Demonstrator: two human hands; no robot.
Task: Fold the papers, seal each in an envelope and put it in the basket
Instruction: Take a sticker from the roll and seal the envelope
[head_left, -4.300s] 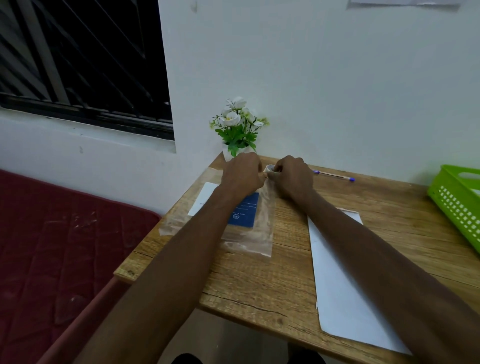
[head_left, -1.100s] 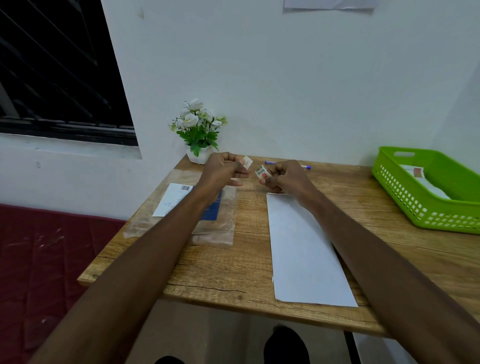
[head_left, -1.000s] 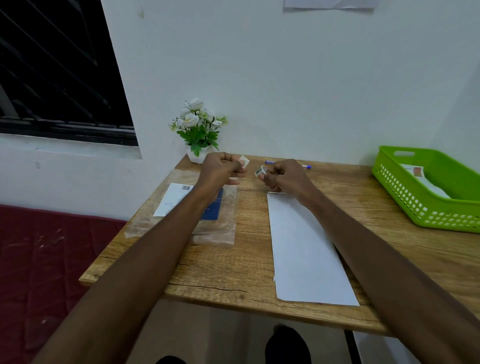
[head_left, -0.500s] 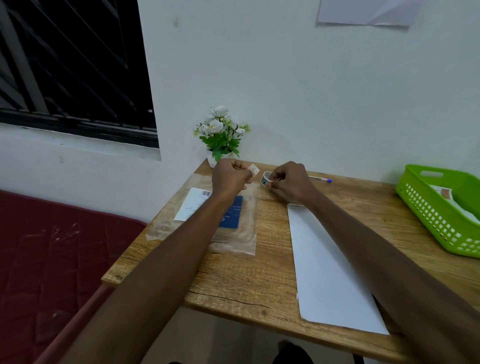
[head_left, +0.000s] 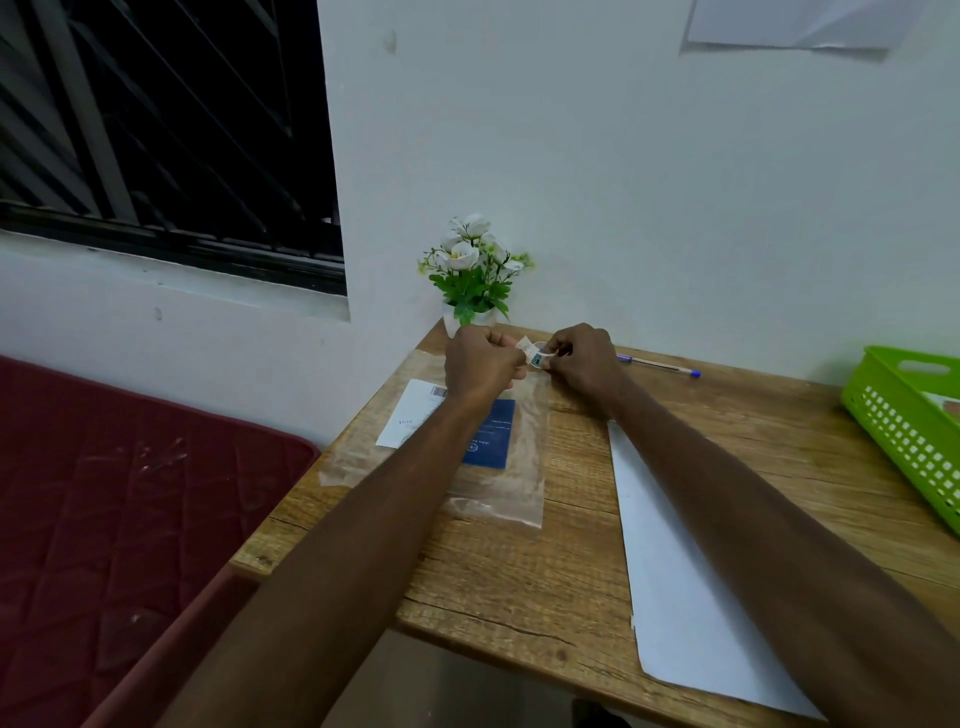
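1. Both arms stretched forward over wooden table (head_left: 571, 582), hands meeting at far edge just in front of flower pot (head_left: 475, 270)
2. Left hand (head_left: 480, 364) curled, fingertips pinched shut on small pale tape piece (head_left: 525, 347)
3. Right hand (head_left: 582, 361) curled, fingers clamped on small tape roll (head_left: 539, 358), knuckles up
4. Tape piece and roll touching or nearly so, between the two hands
5. Clear plastic envelope (head_left: 511, 467) flat on table under left forearm, blue card and white label visible inside
6. White paper (head_left: 670, 587) flat, unfolded, under right forearm, near corner past table edge
7. Green basket (head_left: 904, 431) at far right, cut by frame, contents unclear
8. Blue pen (head_left: 660, 365) behind right hand
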